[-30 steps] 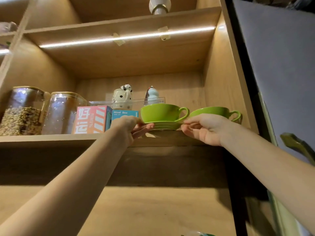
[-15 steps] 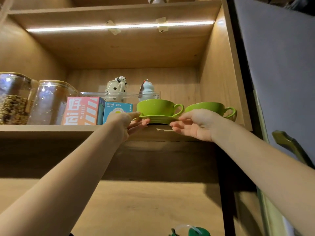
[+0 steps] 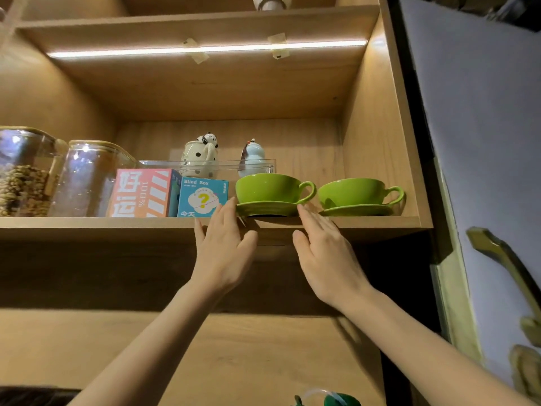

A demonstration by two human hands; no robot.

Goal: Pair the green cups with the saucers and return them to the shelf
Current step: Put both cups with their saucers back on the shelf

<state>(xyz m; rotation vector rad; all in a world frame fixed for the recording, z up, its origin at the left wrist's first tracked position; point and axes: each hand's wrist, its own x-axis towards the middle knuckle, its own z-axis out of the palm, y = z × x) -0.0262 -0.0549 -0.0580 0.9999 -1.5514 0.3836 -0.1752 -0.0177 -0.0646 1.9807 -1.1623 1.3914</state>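
Two green cups stand on green saucers on the wooden shelf [image 3: 87, 222]. The left cup [image 3: 268, 189] sits on its saucer [image 3: 266, 208] right at the shelf's front edge. The right cup [image 3: 355, 192] rests on its saucer [image 3: 355, 210] near the cabinet's right wall. My left hand [image 3: 224, 247] is open, fingertips touching or almost touching the left rim of the left saucer. My right hand [image 3: 325, 253] is open too, fingertips by that saucer's right rim. Neither hand grips anything.
Left of the cups stand a blue box [image 3: 202, 197], a pink box [image 3: 143, 193] and two glass jars [image 3: 87, 177]. Behind is a clear tray [image 3: 228, 164] with two ceramic figures. A dark door with a handle [image 3: 503, 259] hangs at the right.
Both hands have let go of the left saucer and opened, sliding down in front of the shelf edge. The cup and saucer now rest on the shelf.
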